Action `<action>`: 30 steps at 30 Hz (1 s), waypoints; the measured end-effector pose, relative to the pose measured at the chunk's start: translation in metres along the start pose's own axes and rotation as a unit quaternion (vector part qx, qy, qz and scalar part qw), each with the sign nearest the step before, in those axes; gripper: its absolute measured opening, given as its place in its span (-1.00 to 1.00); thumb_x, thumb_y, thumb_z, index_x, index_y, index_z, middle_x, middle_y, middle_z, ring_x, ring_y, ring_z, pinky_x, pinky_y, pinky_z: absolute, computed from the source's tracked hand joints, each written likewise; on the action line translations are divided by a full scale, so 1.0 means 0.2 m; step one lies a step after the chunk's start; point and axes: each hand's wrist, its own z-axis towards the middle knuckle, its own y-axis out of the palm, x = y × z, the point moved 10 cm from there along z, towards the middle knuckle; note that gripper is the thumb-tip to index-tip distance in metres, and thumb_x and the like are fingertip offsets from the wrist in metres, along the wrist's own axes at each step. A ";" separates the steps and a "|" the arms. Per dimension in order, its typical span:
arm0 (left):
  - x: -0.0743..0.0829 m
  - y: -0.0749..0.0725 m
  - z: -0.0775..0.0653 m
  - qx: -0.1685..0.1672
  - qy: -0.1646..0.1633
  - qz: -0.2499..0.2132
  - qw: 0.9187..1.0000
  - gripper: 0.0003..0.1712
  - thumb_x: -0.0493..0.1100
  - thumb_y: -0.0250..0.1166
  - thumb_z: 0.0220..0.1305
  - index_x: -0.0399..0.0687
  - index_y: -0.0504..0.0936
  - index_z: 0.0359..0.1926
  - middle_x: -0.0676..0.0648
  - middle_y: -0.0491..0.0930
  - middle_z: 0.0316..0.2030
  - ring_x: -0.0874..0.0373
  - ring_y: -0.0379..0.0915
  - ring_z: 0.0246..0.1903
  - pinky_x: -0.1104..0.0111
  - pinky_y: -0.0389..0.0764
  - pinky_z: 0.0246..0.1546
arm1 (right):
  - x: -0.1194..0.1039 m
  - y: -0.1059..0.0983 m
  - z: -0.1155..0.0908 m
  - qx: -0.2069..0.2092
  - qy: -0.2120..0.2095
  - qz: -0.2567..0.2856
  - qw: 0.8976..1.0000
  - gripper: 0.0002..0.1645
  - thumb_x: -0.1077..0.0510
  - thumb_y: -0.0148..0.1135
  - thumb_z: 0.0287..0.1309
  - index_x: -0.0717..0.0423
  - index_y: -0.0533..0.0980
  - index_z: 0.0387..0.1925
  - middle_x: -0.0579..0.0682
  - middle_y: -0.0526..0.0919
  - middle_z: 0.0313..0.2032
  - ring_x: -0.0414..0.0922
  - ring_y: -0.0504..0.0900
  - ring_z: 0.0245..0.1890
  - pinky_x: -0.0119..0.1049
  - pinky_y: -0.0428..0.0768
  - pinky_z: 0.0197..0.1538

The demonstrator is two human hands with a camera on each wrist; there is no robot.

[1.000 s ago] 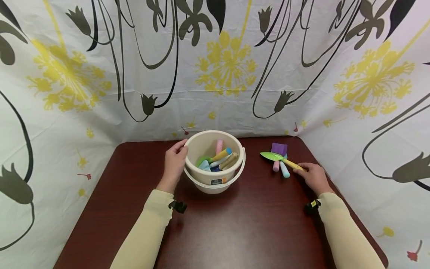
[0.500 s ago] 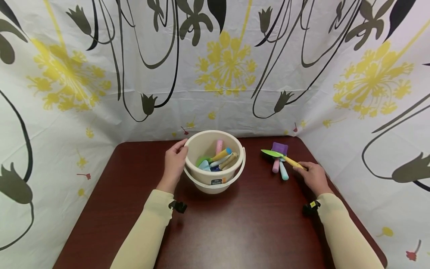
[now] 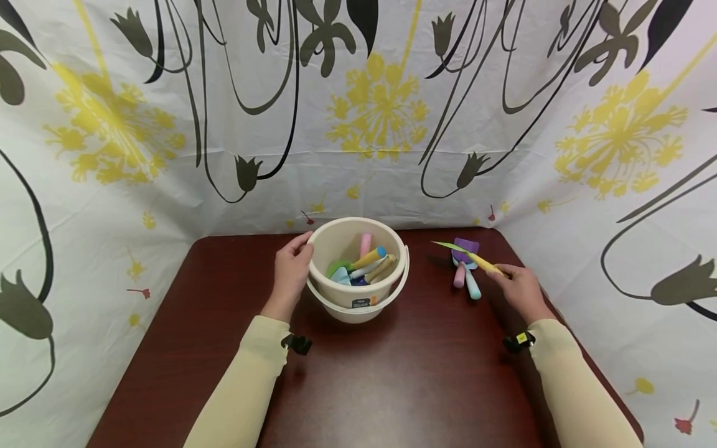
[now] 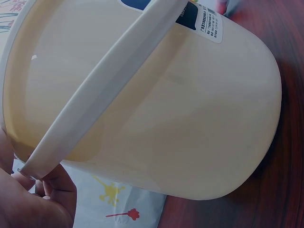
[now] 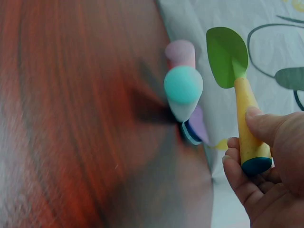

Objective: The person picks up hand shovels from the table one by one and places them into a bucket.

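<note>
A cream bucket [image 3: 336, 231] stands at the back middle of the table, its white handle [image 4: 102, 90] hanging down the front. My left hand [image 3: 292, 266] pinches the bucket's left rim, near where the handle joins. Inside lie several toy garden tools [image 3: 370, 258] with pink, yellow, blue and tan handles. My right hand [image 3: 522, 287] grips a toy trowel [image 5: 241, 102] by its yellow handle, thumb on top, its green blade raised and pointing away. Below the trowel, a purple-headed tool [image 3: 466, 246] and tools with pink [image 3: 459, 275] and light teal handles [image 3: 473, 286] lie on the table.
The dark red-brown table [image 3: 414, 373] has its right edge close by my right hand. A white flowered cloth [image 3: 381, 180] hangs behind the table and along both sides. Black camera straps [image 3: 297, 343] sit on both wrists.
The trowel has risen off the pile in my right hand, its blade tilting up. The teal-handled tool has shifted slightly toward me. My left hand and the bucket stay put.
</note>
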 end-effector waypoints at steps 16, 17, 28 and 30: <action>0.01 0.00 -0.01 0.001 0.008 -0.001 1.000 -0.54 -0.10 0.26 0.62 0.00 0.72 0.43 -0.21 0.71 0.17 -0.10 0.67 0.19 0.04 0.71 0.21 | -0.23 -0.04 0.01 -0.032 0.012 0.088 0.996 -0.39 -0.26 0.23 0.63 0.11 0.71 0.32 0.19 0.76 0.00 -0.05 0.45 -0.15 -0.38 0.46 -0.26; 0.01 0.00 -0.01 0.002 0.009 -0.001 1.000 -0.54 -0.10 0.26 0.62 -0.01 0.72 0.42 -0.21 0.71 0.16 -0.10 0.67 0.19 0.05 0.72 0.20 | -0.26 -0.05 0.01 -0.029 0.008 0.086 0.996 -0.40 -0.24 0.23 0.64 0.12 0.71 0.32 0.21 0.74 -0.05 -0.05 0.44 -0.19 -0.36 0.45 -0.28; 0.00 0.00 0.00 0.000 0.002 0.001 1.000 -0.54 -0.09 0.26 0.62 0.02 0.71 0.44 -0.18 0.70 0.21 -0.07 0.66 0.21 0.03 0.70 0.24 | -0.43 -0.10 0.06 -0.015 -0.017 0.081 0.996 -0.35 -0.17 0.25 0.65 0.25 0.63 0.41 0.15 0.67 -0.35 -0.08 0.35 -0.52 -0.29 0.36 -0.49; 0.00 0.00 0.00 0.001 0.000 0.002 1.000 -0.53 -0.08 0.27 0.62 0.03 0.71 0.44 -0.18 0.70 0.21 -0.08 0.66 0.21 0.02 0.70 0.24 | -0.46 -0.11 0.06 -0.012 -0.020 0.087 0.996 -0.39 -0.14 0.27 0.64 0.23 0.65 0.38 0.04 0.54 -0.44 -0.12 0.29 -0.56 -0.28 0.32 -0.52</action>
